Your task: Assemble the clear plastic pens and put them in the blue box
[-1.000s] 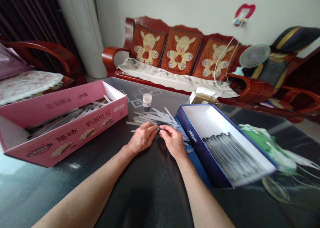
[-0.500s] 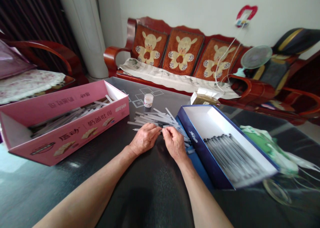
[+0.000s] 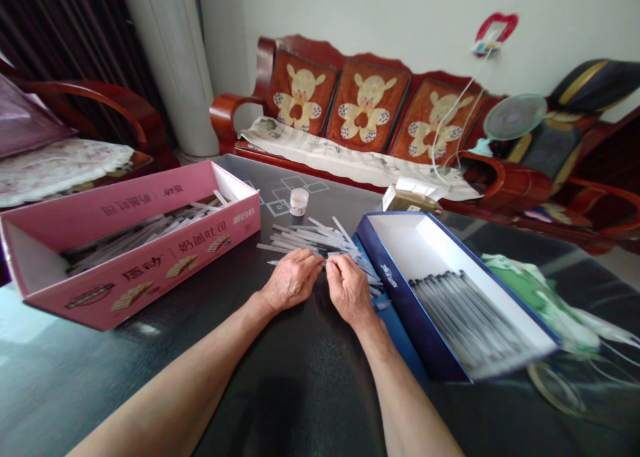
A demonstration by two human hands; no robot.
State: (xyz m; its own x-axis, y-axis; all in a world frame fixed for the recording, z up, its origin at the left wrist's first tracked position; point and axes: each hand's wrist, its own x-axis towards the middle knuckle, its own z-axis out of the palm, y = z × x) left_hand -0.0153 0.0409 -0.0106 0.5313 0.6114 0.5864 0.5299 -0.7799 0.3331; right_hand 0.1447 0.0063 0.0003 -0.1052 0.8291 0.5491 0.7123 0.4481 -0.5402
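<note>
My left hand (image 3: 293, 277) is closed round a slim pen (image 3: 273, 263), whose pointed tip sticks out on the left. Close against it, my right hand (image 3: 349, 287) pinches the pen's other end; the fingers hide most of that end. Just behind both hands lies a loose pile of whitish, translucent plastic tubes (image 3: 313, 233), pointing in different directions. To the right, a dark blue box (image 3: 400, 297) with a white inside holds a row of clear pens with dark ends (image 3: 460, 317). On the left stands a long pink box (image 3: 165, 263) with more pale tubes (image 3: 150, 233) in it.
A small white tub (image 3: 299, 202) stands behind the pile on the dark table (image 3: 310, 403). A tissue box (image 3: 410, 197) is at the back, and a green and white bag (image 3: 540, 297) with cords lies at the right. A wooden sofa (image 3: 235, 113) is beyond.
The right fingers have closed in tighter and curled over the pen's end beside the left fingertips. The whole view has shifted very slightly; boxes and pile stay in place.
</note>
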